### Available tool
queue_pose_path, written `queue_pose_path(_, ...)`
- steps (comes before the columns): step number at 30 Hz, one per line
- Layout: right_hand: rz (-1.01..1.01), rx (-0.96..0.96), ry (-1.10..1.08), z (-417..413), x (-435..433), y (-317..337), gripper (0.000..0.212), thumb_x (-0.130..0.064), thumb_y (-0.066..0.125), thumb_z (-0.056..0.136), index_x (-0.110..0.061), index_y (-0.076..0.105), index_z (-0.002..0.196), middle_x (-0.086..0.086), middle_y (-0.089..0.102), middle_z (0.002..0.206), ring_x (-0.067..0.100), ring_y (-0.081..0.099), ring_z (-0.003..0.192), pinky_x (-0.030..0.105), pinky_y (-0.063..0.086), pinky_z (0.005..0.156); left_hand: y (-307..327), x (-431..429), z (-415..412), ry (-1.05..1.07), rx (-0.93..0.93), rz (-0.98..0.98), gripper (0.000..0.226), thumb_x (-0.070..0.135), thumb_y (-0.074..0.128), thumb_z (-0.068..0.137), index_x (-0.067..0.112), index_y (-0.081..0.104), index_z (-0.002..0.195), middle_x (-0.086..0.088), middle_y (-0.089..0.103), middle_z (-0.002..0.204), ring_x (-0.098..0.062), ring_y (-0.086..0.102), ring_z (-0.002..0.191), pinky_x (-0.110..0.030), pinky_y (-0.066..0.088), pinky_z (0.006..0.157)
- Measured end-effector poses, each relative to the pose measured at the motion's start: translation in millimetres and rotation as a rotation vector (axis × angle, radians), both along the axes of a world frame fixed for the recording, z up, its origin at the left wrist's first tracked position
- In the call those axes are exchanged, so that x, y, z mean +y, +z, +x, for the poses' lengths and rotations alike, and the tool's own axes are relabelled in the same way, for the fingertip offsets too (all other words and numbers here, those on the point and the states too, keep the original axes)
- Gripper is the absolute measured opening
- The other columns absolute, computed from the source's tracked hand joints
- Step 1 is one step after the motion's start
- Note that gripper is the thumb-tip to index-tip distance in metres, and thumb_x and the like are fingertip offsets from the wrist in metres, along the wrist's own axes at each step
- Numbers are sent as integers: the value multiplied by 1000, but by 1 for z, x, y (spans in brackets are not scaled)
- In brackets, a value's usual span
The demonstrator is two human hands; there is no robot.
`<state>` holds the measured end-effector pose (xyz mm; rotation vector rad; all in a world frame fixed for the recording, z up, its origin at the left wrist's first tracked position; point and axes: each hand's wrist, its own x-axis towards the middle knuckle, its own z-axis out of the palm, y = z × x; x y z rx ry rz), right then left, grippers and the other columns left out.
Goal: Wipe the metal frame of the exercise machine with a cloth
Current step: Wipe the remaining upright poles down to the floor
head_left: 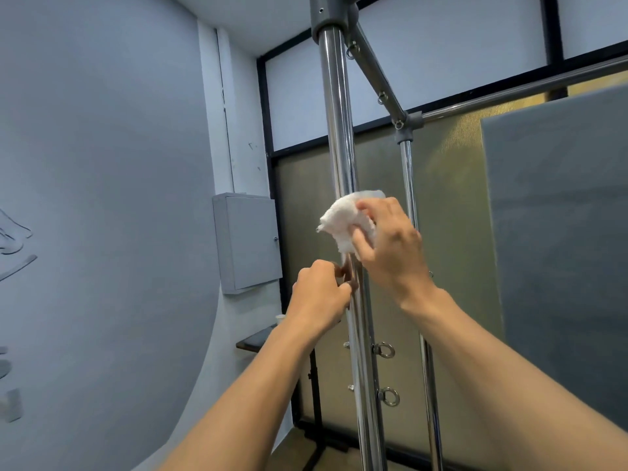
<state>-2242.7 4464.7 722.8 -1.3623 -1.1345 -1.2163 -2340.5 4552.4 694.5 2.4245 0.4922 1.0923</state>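
Hands are showing as two, cloth as one, and chrome uprights as two. The right hand (390, 246) is pinching the bunched white cloth (343, 220) between curled fingers and thumb and is pressing it against the near frame pole (336, 130), about halfway up its visible length. Just below it, the left hand (319, 294) is curling its fingers round the same pole and gripping it. That pole is running vertically, its long axis passing top to bottom through the view with a slight lean, and its upper end is going into a grey joint (331, 22). The far frame pole (409, 198) is standing roughly parallel to it, behind the right hand. One grey slanted bar (370, 68) is linking the two pole tops and is carrying three small rings (382, 96), while one horizontal bar (526, 93) is running off to the right. Two larger eye bolts (384, 350) are sticking out low beside the near upright, one above the other. Around the machine, a pale wall (102, 164) is curving on the left with one grey metal cabinet (248, 243) mounted on it. A small dark shelf (253, 341) below it is bearing a white cup (280, 318). Frosted panels (458, 232) in black frames are closing off the back.
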Motion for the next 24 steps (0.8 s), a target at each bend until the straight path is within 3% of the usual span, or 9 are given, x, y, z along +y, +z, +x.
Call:
queue_pose_path(4, 32, 122, 14, -7, 3, 32, 25, -14, 59, 86, -10, 57, 111, 8, 57, 105, 24, 55, 85, 29, 36, 68, 0, -2, 1, 6, -4, -18, 15, 26, 64, 93, 13, 69, 93, -8, 70, 82, -26, 69, 77, -42, 59, 76)
queue_pose_path(8, -30, -33, -82, -21, 12, 26, 27, -7, 64, 82, -10, 60, 108, 11, 57, 109, 29, 53, 90, 40, 49, 70, -3, -2, -1, -12, 4, -34, 18, 29, 66, 93, 15, 69, 103, -7, 71, 86, -23, 70, 75, -42, 60, 76)
queue_pose_path(10, -65, -47, -60, -13, 8, 0, 26, -7, 63, 83, -11, 59, 109, 9, 57, 107, 27, 53, 88, 40, 51, 67, -6, -3, -5, -19, 36, -9, 13, 19, 58, 93, 16, 67, 102, -8, 70, 87, -25, 69, 75, -44, 59, 74)
queue_pose_path(12, -81, 53, 58, -1, -1, -25, 26, -11, 61, 83, -14, 57, 109, 3, 56, 104, 20, 53, 86, 34, 48, 68, -8, -2, -8, -37, 59, -10, 26, 5, 46, 89, 15, 64, 105, -9, 70, 90, -24, 68, 77, -44, 59, 76)
queue_pose_path(14, -74, 197, 175, 9, -7, -34, 22, -12, 59, 86, -14, 55, 109, 1, 56, 99, 16, 53, 83, 29, 43, 68, -7, -2, -11, -112, 38, -125, 41, -5, 41, 88, 15, 66, 115, -10, 71, 86, -23, 69, 71, -43, 61, 77)
queue_pose_path(16, -62, 283, 234, 14, -7, -29, 19, -12, 57, 90, -13, 55, 109, 1, 58, 99, 15, 53, 85, 29, 42, 71, -6, 1, -11, -144, 11, -228, 52, -12, 37, 87, 15, 66, 120, -14, 73, 83, -32, 72, 75, -45, 61, 76)
queue_pose_path(22, -53, 329, 302, 1, -2, -55, 29, -22, 65, 90, -22, 51, 115, -4, 55, 109, 15, 57, 95, 34, 52, 79, -12, 5, -12, -207, -44, -226, 40, -11, 45, 90, 19, 71, 95, -8, 73, 87, -31, 72, 82, -46, 61, 77)
queue_pose_path(24, -67, 381, 296, 1, -4, -84, 29, -21, 66, 89, -22, 52, 114, -6, 57, 106, 12, 58, 93, 38, 53, 79, -13, 7, -13, -223, -52, -233, 42, -12, 45, 89, 16, 74, 98, -10, 74, 87, -34, 72, 84, -47, 62, 77)
